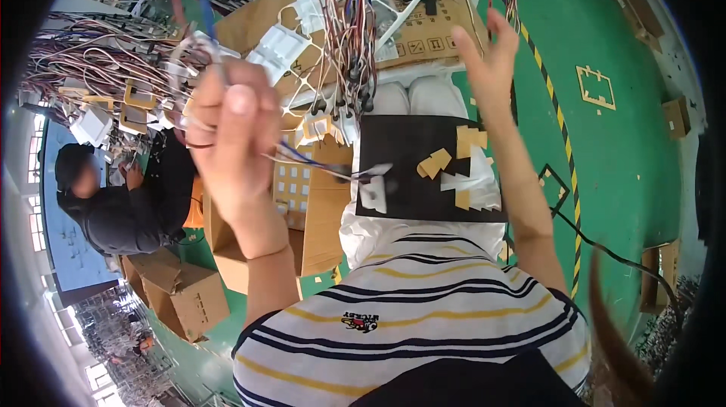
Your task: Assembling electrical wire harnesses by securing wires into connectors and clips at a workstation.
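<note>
My left hand (236,131) is raised on the left, fingers closed round a bundle of thin wires. The blue and white wires (306,161) trail right from it over a black board (404,139) on my lap; their ends are blurred. Tan tape pieces (433,164) and whitish film-like strips (480,184) stick to the board. My right hand (493,63) is lifted beyond the board on the right, thumb and fingers apart and holding nothing. A hanging bundle of wires with dark ends (352,52) is between my hands.
A cardboard-topped surface (435,25) ahead carries white plastic parts (278,50) and a white frame (398,6). Many wires (113,59) hang at the left, near a seated co-worker (113,203). Cardboard boxes (185,297) stand on the green floor.
</note>
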A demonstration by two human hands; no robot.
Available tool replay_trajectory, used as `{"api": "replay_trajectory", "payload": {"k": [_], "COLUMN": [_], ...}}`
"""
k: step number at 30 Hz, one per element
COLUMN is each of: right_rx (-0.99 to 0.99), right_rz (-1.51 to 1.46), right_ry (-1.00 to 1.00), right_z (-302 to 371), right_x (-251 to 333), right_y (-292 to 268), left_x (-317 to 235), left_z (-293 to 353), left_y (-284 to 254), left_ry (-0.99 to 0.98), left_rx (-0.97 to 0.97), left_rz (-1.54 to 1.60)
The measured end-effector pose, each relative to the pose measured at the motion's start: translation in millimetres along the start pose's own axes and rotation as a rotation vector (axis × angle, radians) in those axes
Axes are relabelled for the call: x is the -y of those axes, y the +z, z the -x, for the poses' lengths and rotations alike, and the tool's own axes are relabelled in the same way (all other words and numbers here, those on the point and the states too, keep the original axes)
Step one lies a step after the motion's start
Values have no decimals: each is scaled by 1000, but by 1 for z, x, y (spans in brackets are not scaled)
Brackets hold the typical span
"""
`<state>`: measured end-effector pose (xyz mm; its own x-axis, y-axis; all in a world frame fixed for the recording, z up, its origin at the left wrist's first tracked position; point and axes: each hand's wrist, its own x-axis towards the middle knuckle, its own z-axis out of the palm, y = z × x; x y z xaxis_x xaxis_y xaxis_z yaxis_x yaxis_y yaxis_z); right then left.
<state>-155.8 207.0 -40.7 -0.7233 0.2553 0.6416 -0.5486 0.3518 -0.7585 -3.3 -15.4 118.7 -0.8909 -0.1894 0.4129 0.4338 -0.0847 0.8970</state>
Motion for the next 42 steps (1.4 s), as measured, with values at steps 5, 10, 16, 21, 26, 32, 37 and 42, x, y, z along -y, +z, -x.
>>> {"api": "replay_trajectory", "payload": {"k": [5, 10, 16, 21, 26, 32, 37, 42], "right_rx": [42, 76, 315, 566, 701, 535, 242, 884], "right_rz": [223, 299, -183, -595, -1158, -1257, -194, 892], "right_ry": [-134, -226, 234, 566, 637, 603, 369, 554], "right_z": [-32, -35, -37, -33, -9, -68, -30, 10], "right_x": [-57, -48, -54, -66, 32, -26, 2, 48], "right_y": [27, 24, 42, 7, -40, -124, -110, -120], "left_x": [0, 48, 107, 166, 210, 157, 163, 171], "left_z": [-36, -27, 39, 38, 55, 88, 121, 141], "left_y": [-66, -81, 30, 68, 109, 62, 26, 22], "left_ry": [130, 645, 376, -166, -317, -520, -609, -273], "left_rx": [-299, -388, 151, 104, 352, 610, 475, 257], "left_rz": [-557, -1544, -650, -83, 261, 13, -301, -1113]}}
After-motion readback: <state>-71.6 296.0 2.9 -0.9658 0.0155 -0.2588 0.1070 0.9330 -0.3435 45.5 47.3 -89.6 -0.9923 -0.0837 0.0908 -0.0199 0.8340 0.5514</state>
